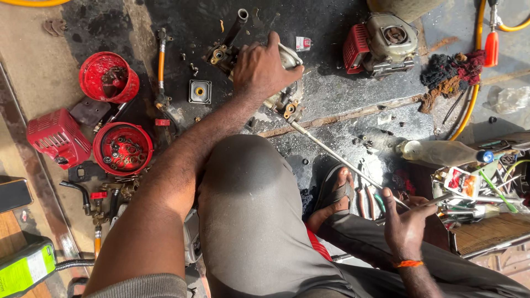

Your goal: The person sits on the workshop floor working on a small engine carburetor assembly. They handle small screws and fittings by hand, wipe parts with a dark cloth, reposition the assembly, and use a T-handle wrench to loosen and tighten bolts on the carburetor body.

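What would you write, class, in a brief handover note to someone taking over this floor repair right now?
Left hand: pressed on the metal pump assembly, steadying it on the oily floor.
Right hand: grips the long thin rod, whose far tip meets the assembly.
Done: small parts sit in the red bowl; screws lie loose nearby.
Left: assembly still apart; rod work unfinished.

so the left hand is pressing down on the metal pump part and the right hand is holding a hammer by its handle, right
Not quite. The head view shows the right hand holding a long thin metal rod, not a hammer; the rod runs from that hand up to the metal pump part. The rest holds: the left hand is pressing down on that part on the dark floor.
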`<act>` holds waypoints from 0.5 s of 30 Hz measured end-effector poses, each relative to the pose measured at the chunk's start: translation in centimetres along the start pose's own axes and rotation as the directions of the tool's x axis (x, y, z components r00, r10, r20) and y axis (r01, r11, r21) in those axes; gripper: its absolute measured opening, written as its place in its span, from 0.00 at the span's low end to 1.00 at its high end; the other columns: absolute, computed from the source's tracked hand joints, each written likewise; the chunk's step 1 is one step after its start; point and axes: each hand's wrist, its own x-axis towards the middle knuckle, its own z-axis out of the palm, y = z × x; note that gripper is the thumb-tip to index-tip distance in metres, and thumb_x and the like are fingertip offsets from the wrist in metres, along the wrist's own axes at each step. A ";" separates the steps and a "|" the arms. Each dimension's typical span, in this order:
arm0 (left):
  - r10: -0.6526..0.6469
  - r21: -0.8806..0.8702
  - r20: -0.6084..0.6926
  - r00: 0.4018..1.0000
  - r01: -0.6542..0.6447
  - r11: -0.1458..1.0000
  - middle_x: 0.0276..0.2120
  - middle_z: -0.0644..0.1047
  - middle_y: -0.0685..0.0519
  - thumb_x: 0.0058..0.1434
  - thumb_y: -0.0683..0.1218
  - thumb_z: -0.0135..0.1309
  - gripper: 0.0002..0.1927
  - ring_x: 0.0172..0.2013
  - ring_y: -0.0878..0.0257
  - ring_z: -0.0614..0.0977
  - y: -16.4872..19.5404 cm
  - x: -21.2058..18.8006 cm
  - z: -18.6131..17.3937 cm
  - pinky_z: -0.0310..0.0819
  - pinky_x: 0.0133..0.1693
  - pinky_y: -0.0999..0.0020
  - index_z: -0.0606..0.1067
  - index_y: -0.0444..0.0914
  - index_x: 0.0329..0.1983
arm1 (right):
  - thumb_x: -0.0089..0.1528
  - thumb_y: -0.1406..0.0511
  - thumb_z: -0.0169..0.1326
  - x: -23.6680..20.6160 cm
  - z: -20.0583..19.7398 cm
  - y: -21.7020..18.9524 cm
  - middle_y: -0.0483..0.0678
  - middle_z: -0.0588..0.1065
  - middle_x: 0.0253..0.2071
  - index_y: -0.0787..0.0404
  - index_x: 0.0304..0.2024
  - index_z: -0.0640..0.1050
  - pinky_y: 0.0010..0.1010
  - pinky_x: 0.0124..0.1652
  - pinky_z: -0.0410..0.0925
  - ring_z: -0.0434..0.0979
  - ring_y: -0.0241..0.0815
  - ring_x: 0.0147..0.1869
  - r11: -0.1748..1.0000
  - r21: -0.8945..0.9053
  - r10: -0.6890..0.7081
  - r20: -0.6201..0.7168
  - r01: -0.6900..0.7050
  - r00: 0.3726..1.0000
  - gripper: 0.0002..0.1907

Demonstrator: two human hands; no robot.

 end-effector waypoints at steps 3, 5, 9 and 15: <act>-0.036 -0.021 0.024 0.999 0.036 0.999 0.31 0.81 0.48 0.57 0.69 0.62 0.53 0.32 0.56 0.84 0.2 -0.3 -0.1 0.70 0.57 0.51 0.57 0.28 0.70 | 0.72 0.45 0.54 3.5 0.0 3.9 0.57 0.66 0.43 0.73 0.54 0.60 0.40 0.43 0.68 0.72 0.46 0.42 0.903 0.096 0.349 0.411 -0.420 0.843 0.37; 0.002 -0.019 -0.034 0.999 -0.003 1.000 0.32 0.80 0.48 0.56 0.69 0.63 0.53 0.34 0.57 0.82 0.7 -0.6 -0.4 0.74 0.53 0.53 0.59 0.29 0.69 | 0.72 0.42 0.52 5.5 -0.5 5.4 0.57 0.65 0.39 0.74 0.52 0.62 0.42 0.40 0.68 0.73 0.48 0.38 0.714 0.157 0.329 0.784 -0.682 0.526 0.38; 0.010 0.041 -0.059 0.998 -0.007 0.999 0.28 0.79 0.49 0.56 0.70 0.62 0.54 0.32 0.57 0.82 1.3 -0.8 -1.4 0.72 0.56 0.51 0.59 0.28 0.68 | 0.67 0.42 0.50 6.4 -1.7 3.8 0.57 0.72 0.37 0.72 0.55 0.67 0.45 0.40 0.72 0.79 0.53 0.38 0.694 0.101 0.302 0.858 -0.713 0.416 0.38; -0.009 0.024 0.058 0.998 0.007 1.000 0.27 0.80 0.48 0.59 0.69 0.58 0.53 0.32 0.53 0.84 1.2 -1.2 -0.9 0.72 0.58 0.50 0.56 0.26 0.71 | 0.63 0.53 0.53 0.1 -8.0 -1.7 0.53 0.79 0.52 0.54 0.67 0.68 0.44 0.53 0.71 0.79 0.50 0.56 0.895 0.284 0.143 0.546 -0.343 0.825 0.31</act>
